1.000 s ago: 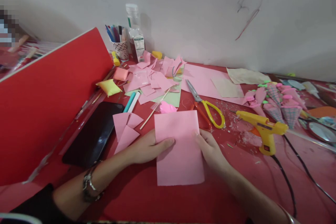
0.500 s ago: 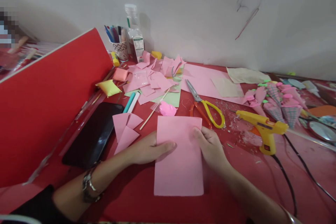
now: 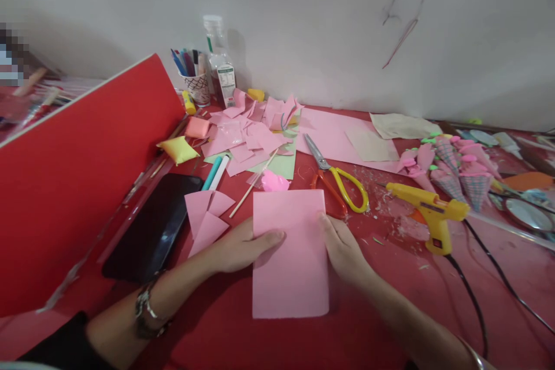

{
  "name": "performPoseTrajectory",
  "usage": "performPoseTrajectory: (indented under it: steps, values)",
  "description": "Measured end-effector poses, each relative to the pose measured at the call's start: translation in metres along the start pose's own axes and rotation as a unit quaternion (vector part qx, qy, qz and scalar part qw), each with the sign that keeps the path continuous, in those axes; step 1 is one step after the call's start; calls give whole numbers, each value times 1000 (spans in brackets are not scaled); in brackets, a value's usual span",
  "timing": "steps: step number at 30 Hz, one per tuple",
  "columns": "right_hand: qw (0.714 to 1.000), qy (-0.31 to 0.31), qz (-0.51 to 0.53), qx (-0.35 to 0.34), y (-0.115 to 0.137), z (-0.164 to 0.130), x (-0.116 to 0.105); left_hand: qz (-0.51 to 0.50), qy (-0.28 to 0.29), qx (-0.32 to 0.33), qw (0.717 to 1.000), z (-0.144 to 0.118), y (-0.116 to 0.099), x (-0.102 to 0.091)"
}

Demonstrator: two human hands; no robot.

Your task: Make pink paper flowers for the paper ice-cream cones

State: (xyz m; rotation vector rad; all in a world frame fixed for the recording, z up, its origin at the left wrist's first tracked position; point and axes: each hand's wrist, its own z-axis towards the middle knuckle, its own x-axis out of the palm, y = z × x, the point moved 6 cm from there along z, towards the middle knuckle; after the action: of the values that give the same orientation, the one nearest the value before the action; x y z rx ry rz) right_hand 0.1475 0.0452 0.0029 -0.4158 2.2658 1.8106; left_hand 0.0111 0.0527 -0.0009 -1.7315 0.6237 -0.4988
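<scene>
A pink rectangular paper sheet (image 3: 289,269) lies flat on the red table (image 3: 381,312) in front of me. My left hand (image 3: 243,245) presses on its left edge with the thumb on top of the sheet. My right hand (image 3: 342,248) rests on the sheet's right edge, fingers laid over it. Pink folded triangles (image 3: 206,217) lie just left of my left hand. Orange and yellow scissors (image 3: 336,179) sit beyond my right hand.
A yellow glue gun (image 3: 427,208) with a black cord lies to the right. A black phone (image 3: 151,234) and a red upright board (image 3: 78,173) are at the left. Pink paper scraps (image 3: 249,136), a pen cup (image 3: 195,84), a bottle (image 3: 219,63) and paper cones (image 3: 459,170) line the back.
The pink sheet has been turned from slightly skewed to square with the table edge. Both hands stayed on its sides, with the right hand shifting a little along the edge.
</scene>
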Motion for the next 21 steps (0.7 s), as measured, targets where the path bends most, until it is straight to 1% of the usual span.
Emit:
performPoseTrajectory:
  steps: [3, 6, 9, 12, 14, 18, 20, 21]
  values:
    - [1000, 16, -17, -19, 0, 2, 0, 20, -4, 7, 1000, 0, -3, 0]
    - [998, 46, -29, -39, 2, 1, 0, 30, -15, 6, 999, -2, -3, -2]
    - [991, 108, -57, -57, 3, 0, 2, 51, -40, 5, 998, -1, -2, -10]
    - [978, 173, -88, -79, 5, 0, 2, 117, -51, 36, 991, 2, -7, -17]
    - [972, 185, -104, -99, 8, 2, -1, 154, -28, 51, 986, 4, -9, -17]
    - [969, 166, -130, -131, 13, 7, -12, 209, 47, 54, 975, 3, -9, -9]
    - [964, 174, -140, -145, 16, 7, -13, 237, 63, 62, 968, 1, -9, -5]
    - [959, 186, -147, -154, 17, 6, -11, 251, 61, 65, 964, 1, -11, -4]
